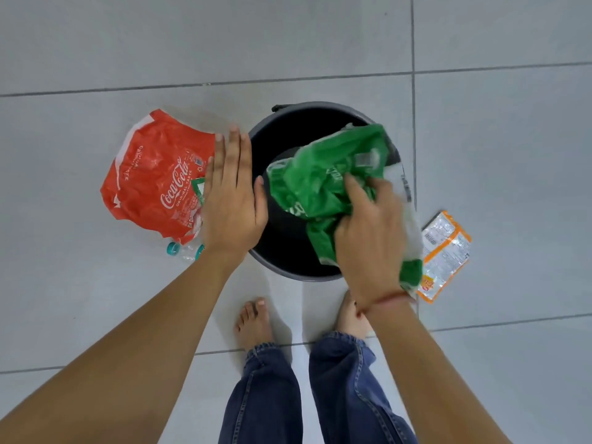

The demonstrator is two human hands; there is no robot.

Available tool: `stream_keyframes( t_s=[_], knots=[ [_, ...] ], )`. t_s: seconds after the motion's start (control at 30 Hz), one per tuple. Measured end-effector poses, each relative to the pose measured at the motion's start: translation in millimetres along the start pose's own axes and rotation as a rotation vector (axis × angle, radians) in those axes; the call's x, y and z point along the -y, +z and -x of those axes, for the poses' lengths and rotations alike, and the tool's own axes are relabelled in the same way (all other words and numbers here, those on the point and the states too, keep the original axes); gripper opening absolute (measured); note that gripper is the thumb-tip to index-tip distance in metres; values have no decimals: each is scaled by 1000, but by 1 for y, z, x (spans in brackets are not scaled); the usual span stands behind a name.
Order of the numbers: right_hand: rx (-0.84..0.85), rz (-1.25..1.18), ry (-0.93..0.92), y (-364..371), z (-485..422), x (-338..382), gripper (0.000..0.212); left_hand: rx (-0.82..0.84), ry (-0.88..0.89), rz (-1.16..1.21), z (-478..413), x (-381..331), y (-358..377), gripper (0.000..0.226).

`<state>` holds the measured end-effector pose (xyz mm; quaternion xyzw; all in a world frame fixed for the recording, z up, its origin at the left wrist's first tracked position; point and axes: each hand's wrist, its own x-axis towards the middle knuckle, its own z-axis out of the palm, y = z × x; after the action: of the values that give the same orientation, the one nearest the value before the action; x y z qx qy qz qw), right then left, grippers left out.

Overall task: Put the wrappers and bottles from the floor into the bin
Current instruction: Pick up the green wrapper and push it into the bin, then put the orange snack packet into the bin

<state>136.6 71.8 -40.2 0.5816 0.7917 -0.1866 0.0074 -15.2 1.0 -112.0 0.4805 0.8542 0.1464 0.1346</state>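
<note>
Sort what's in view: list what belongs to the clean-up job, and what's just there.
Job: green wrapper in right hand, red wrapper, orange packet, bottles with teal caps, bin, left hand.

Just there: tiled floor, bare feet.

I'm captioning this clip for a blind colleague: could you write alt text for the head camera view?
Seen from above, a person's right hand pushes a crumpled green wrapper into a dark round bin on a grey tiled floor; the open left hand hovers beside it. A red Coca-Cola wrapper, teal-capped bottles and an orange wrapper remain on the floor.
</note>
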Motion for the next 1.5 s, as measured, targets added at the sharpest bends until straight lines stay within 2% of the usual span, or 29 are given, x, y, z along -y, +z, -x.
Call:
stream_keyframes(
  t_s=[0.17, 0.3, 0.4, 0.47, 0.5, 0.57, 0.6, 0.63, 0.67, 0.7, 0.77, 0.8, 0.83, 0.9, 0.97, 1.0, 1.03, 1.17, 1.3, 1.37, 1.43, 1.5],
  knots=[
    [237, 115, -8, 81, -38, 21, 53, -9, -8, 6, 0, -1, 2, 61],
    [551, 277, -27, 123, -41, 22, 84, -17, -2, -23, 0, 0, 3, 61],
    [664, 201, -12, 109, -46, 14, 94, -15, 3, -30, 0, 0, 2, 62],
    [555, 11, -53, 84, -49, 4, 77, -7, 3, -31, -1, -1, 1, 62],
    [398, -96, -107, 69, -47, -3, 62, -1, 1, -31, -1, 0, 0, 62],
    [-101, -244, -176, 42, -42, -28, 36, 3, 2, -38, 0, -1, 0, 62],
    [-344, -277, -149, 35, -39, -46, 31, 0, 3, -46, 1, 0, 0, 62],
    [-499, -290, -64, 32, -39, -66, 33, -4, 7, -55, 1, -1, 1, 62],
    [-544, -299, 78, 34, -38, -90, 40, -9, 11, -61, 1, -1, 1, 62],
    [-477, -317, 285, 44, -39, -117, 52, -14, 15, -64, 1, 0, 3, 62],
    [-95, -259, 800, 75, -32, -175, 79, -30, 16, -65, 1, 1, 4, 63],
    [111, -205, 998, 89, -25, -197, 92, -38, 20, -66, 0, 2, 5, 63],
    [270, -182, 1127, 101, -18, -212, 105, -46, 29, -65, 0, 3, 6, 62],
    [357, -329, 1252, 124, -9, -227, 123, -66, 46, -64, 1, 5, 9, 62],
    [366, -468, 1233, 145, -5, -226, 124, -83, 57, -55, 0, 5, 10, 63],
    [376, -445, 1191, 155, -3, -221, 121, -89, 58, -52, 0, 6, 11, 63],
    [358, -384, 1141, 164, -1, -215, 112, -95, 58, -50, 0, 6, 11, 63],
    [216, -90, 906, 178, 7, -193, 52, -96, 54, -49, -2, 5, 9, 64],
    [175, 53, 709, 147, 2, -178, 28, -71, 58, -65, 0, 4, 7, 64],
    [23, 33, 667, 116, -5, -164, 26, -51, 38, -87, -1, 3, 5, 65],
    [-212, -42, 599, 75, -10, -144, 25, -16, 15, -135, -2, 0, 2, 67],
    [-420, -116, 459, 34, -8, -120, 25, 33, 4, -178, -2, -1, 0, 70]
  ],
)
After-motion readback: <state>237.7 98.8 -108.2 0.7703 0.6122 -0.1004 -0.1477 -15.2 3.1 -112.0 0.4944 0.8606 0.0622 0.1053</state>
